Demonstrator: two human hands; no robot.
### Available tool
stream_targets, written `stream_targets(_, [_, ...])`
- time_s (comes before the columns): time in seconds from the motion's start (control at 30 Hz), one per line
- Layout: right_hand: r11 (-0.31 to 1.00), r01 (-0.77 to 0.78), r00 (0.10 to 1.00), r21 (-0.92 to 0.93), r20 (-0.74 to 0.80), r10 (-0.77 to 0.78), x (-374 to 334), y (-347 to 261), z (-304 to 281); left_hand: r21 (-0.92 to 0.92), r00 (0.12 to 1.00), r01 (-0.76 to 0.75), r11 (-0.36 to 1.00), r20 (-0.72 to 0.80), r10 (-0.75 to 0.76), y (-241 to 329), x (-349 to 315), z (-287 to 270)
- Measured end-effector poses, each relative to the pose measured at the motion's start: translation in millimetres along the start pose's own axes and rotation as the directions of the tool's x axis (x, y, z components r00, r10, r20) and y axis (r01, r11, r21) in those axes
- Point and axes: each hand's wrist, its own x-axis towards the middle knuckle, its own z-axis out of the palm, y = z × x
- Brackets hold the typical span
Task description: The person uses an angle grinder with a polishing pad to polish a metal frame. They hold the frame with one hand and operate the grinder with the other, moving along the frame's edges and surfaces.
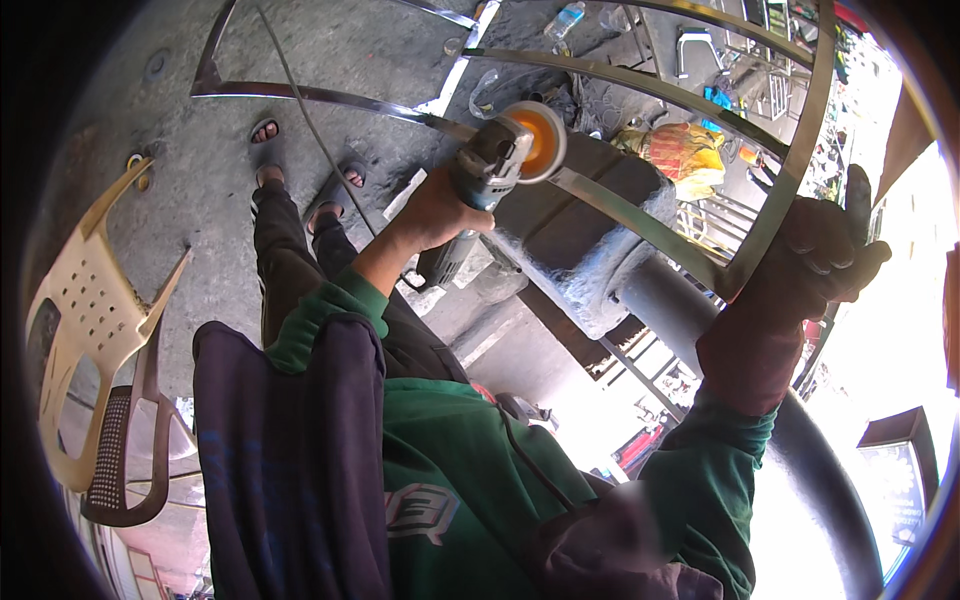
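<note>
On a grey concrete floor (pixel 215 200), a metal frame (pixel 645 230) stretches out; over its bar, the left hand (pixel 438 210) grips an angle grinder (pixel 492 162), while beside its corner the gloved right hand (pixel 815 245) spreads its fingers, contact unclear.

This is looking like a metal workshop: an angle grinder (pixel 490 162) is being held over a metal frame (pixel 643 229), and clutter (pixel 680 155) is crowding the concrete floor (pixel 205 215) toward its right edge.

orange grinder disc (pixel 542 141), green sweatshirt (pixel 455 435), cream chair (pixel 98 300)
</note>
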Motion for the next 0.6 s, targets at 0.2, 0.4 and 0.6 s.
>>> stream_targets(0.2, [0.998, -0.060, 0.996, -0.016, 0.069, 0.061, 3, -7, 0, -0.002, 0.989, 0.071, 0.998, -0.132, -0.070, -20, 7, -10])
stream_targets(0.4, [0.993, -0.085, 0.991, -0.086, 0.101, 0.093, 4, -11, -10, 0.090, 0.986, -0.159, 0.983, -0.041, 0.163, 11, -17, 35])
stream_targets(0.6, [0.994, -0.041, 0.995, -0.103, 0.081, 0.050, 3, -7, -7, 0.107, 0.989, -0.015, 0.994, -0.143, 0.031, -23, 2, 4])
